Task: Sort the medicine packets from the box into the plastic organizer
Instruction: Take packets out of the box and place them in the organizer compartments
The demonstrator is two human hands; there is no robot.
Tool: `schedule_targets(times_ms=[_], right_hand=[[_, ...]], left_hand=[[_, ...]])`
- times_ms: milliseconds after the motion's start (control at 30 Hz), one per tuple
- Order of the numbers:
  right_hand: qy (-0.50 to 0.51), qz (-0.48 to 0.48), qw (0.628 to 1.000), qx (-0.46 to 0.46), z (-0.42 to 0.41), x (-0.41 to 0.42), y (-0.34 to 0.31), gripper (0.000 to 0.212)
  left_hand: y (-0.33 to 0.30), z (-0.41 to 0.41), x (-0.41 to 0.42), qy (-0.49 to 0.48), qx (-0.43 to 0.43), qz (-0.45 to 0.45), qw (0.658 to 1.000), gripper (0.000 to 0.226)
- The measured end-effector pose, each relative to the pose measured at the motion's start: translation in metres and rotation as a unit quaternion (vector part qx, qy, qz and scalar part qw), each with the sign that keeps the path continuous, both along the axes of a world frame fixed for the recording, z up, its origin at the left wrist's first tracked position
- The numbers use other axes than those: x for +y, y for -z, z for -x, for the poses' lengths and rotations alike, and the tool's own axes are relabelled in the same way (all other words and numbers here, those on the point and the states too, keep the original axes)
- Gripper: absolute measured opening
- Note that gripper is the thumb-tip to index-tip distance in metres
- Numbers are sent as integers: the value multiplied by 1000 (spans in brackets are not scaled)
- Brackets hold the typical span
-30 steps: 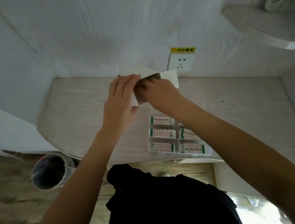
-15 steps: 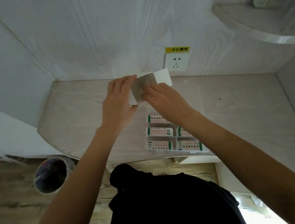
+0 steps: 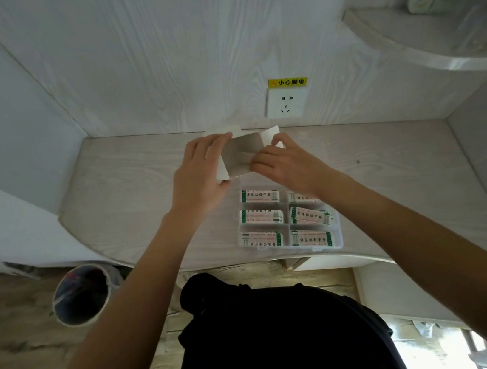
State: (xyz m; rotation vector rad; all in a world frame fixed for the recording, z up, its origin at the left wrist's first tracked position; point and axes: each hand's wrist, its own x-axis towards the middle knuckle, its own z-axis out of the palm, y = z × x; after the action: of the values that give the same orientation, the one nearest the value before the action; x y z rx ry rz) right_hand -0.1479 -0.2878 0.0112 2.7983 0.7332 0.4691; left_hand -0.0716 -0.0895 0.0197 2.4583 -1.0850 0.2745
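Six medicine packets [image 3: 259, 196], white with green ends, lie in the compartments of a clear plastic organizer [image 3: 336, 243], one packet to each compartment in two columns of three. The organizer sits at the near edge of a pale wood-grain desk [image 3: 117, 186], below the hands. At 12 o'clock from the organizer, a small white cardboard box [image 3: 242, 154] is held just above the desk, its flaps open and its pale inside facing the viewer. The left hand [image 3: 200, 177] grasps the box's left side, fingers curled over the top edge. The right hand [image 3: 287, 162] pinches the box's right flap, fingertips pressed against the card. At 1 o'clock from the box, a white wall socket [image 3: 285, 104] carries a yellow warning label [image 3: 287, 82]. At 8 o'clock, on the floor, stands a round waste bin [image 3: 79, 296].
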Motion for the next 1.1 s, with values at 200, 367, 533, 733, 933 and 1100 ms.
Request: schedule_targets(times_ms=[200, 367, 533, 733, 933, 1100], right_hand=[[-70, -73, 994, 31, 10, -13, -13, 34], [-92, -75, 990, 81, 15, -18, -13, 35], [-94, -16, 990, 102, 7, -18, -7, 31], [-44, 112, 985, 122, -4, -11, -3, 28], [-41, 120, 988, 92, -6, -22, -19, 24], [-102, 39, 989, 95, -1, -32, -24, 31]], left_hand=[[4, 5, -1, 27, 10, 5, 1000, 83], [6, 7, -3, 37, 6, -11, 999, 84], [8, 6, -3, 57, -17, -21, 998, 82], [8, 5, -10, 68, -20, -28, 997, 80], [8, 2, -6, 56, -4, -21, 998, 75], [13, 4, -3, 51, 8, -22, 998, 78]])
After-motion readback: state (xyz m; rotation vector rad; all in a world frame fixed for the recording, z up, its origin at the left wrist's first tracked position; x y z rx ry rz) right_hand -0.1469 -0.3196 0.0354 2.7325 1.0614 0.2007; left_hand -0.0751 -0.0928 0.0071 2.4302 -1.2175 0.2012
